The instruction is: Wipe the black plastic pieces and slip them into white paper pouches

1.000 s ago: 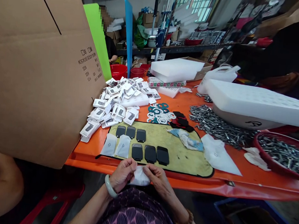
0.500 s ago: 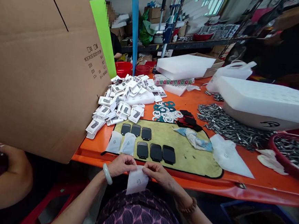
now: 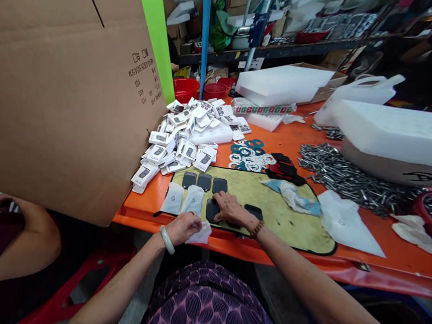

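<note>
My left hand [image 3: 183, 228] is closed on a small white plastic bag [image 3: 201, 234] at the table's front edge. My right hand [image 3: 230, 209] reaches over the mat, its thumb and fingers at the edges of a flat black rounded-square device [image 3: 212, 210]. Whether the device is lifted I cannot tell. Beneath and beside this hand lie more such devices, one of them partly covered; the rightmost device [image 3: 254, 211] shows by the wrist. Behind is a row of three black devices [image 3: 204, 182]. Two white sleeves with a recycling mark [image 3: 193, 200] lie left of them.
A yellow-green mat [image 3: 285, 227] covers part of the orange table [image 3: 343, 262]. A large cardboard box [image 3: 67, 95] stands at left beside a heap of white boxes [image 3: 188, 130]. Green and white rings [image 3: 252, 155], metal pins [image 3: 349, 180] and white foam [image 3: 401, 131] lie beyond.
My right hand has let go of the white bag and moved forward onto the devices. My left hand keeps the bag, now nearer the table edge. The view has shifted.
</note>
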### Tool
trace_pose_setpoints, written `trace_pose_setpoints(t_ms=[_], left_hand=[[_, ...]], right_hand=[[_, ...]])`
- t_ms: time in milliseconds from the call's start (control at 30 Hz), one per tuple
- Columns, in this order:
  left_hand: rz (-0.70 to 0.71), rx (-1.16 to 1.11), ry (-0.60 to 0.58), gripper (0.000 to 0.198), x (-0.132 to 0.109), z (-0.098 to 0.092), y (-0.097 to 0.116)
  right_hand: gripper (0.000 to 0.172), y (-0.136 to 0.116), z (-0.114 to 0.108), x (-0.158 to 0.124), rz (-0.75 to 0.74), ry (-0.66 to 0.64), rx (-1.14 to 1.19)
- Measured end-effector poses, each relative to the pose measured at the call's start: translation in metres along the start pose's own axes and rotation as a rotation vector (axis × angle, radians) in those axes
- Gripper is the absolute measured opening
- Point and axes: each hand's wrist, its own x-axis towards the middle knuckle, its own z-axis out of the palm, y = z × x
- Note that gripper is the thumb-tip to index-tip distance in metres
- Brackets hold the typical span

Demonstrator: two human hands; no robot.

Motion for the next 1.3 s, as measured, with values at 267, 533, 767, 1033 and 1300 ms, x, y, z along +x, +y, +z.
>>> trace_pose_setpoints(t_ms=[267, 533, 767, 1033, 1300], left_hand=[[0.012, -0.027, -0.026, 0.007, 0.002, 0.001, -0.005], [0.115, -0.154, 0.035, 0.006, 0.003, -0.001, 0.011], [0.108, -0.272, 0.098, 0.012, 0.001, -0.005, 0.032], [-0.04, -0.492, 0.12, 0.016, -0.001, 0.013, 0.053], [-0.217, -0.769, 0.403, 0.022, -0.001, 0.04, 0.055]], right_hand=[[0.023, 0.016, -0.005, -0.003, -0.021, 0.178, 0.442], [0.037, -0.01, -0.019, -0.038, -0.084, 0.326, 1.311], [0.032, -0.017, -0.027, -0.054, -0.192, 0.136, 1.294], [0.024, -0.02, -0.041, -0.072, -0.27, 0.073, 1.015], [0.027, -0.035, 0.0, -0.08, 0.048, 0.447, 1.278]])
